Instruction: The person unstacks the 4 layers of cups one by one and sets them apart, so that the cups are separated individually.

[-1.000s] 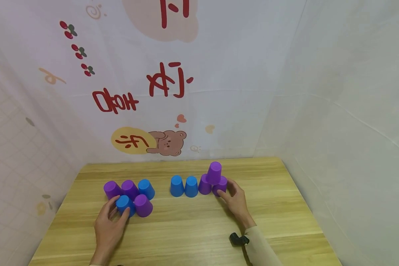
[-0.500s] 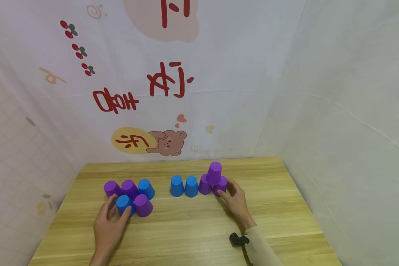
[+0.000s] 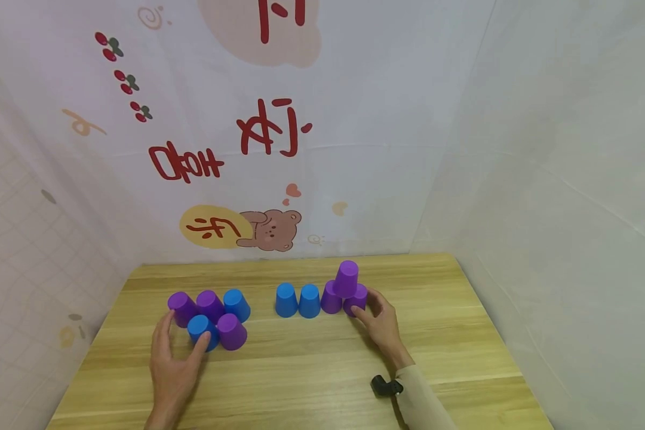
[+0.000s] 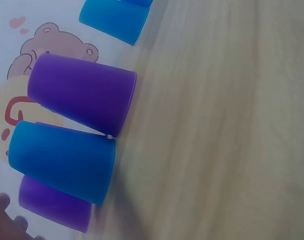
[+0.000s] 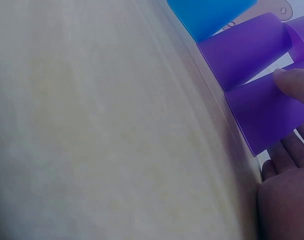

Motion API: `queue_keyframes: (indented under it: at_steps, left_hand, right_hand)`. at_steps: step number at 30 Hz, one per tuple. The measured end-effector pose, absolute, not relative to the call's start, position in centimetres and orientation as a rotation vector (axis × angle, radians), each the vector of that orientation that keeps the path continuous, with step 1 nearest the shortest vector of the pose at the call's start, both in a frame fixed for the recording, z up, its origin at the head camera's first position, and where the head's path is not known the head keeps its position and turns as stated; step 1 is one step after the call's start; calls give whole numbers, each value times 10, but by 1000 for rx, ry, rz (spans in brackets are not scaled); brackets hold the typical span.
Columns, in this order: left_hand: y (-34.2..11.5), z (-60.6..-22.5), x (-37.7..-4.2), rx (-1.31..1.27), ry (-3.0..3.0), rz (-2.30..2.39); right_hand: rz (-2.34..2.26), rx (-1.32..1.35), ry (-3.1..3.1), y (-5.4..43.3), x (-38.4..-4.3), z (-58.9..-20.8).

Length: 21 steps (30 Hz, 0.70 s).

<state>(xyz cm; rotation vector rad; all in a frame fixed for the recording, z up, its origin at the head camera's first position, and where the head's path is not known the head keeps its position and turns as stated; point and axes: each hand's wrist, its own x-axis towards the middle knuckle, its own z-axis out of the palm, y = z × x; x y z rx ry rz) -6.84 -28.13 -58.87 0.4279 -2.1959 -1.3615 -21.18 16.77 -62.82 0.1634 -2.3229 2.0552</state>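
Behind the wooden worktop (image 3: 301, 382) hangs a white curtain (image 3: 365, 149); in the head view, the left hand (image 3: 171, 370) spreads loosely by the near blue cup (image 3: 201, 332), and the right hand (image 3: 383, 328) grips the rightmost purple cup (image 3: 359, 298). The left wrist view shows the near purple cup (image 4: 81, 92) just beside that blue one; the right wrist view, the gripped cup mouth down.

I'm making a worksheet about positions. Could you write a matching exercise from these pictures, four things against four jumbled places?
1. left hand
2. right hand
3. topmost tapered purple plastic-looking cup
4. brown cartoon bear

A. printed on the white cloth-like backdrop
B. around the lower purple cup furthest right
C. by the front-left tapered blue plastic-looking cup
D. on top of two purple cups

Pairs: 1-C; 2-B; 3-D; 4-A
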Motion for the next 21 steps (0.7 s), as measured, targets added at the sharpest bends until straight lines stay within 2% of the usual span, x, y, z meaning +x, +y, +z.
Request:
queue_keyframes:
  at_steps: [9,21]
  left_hand:
    - [-277,-574,-77,253,-2230,-1352]
    - [-243,-535,-87,67,-2349,-1335]
  right_hand:
    - [2067,173,-2312,167,-212,-626]
    - [2054,165,-2331,168,-212,-625]
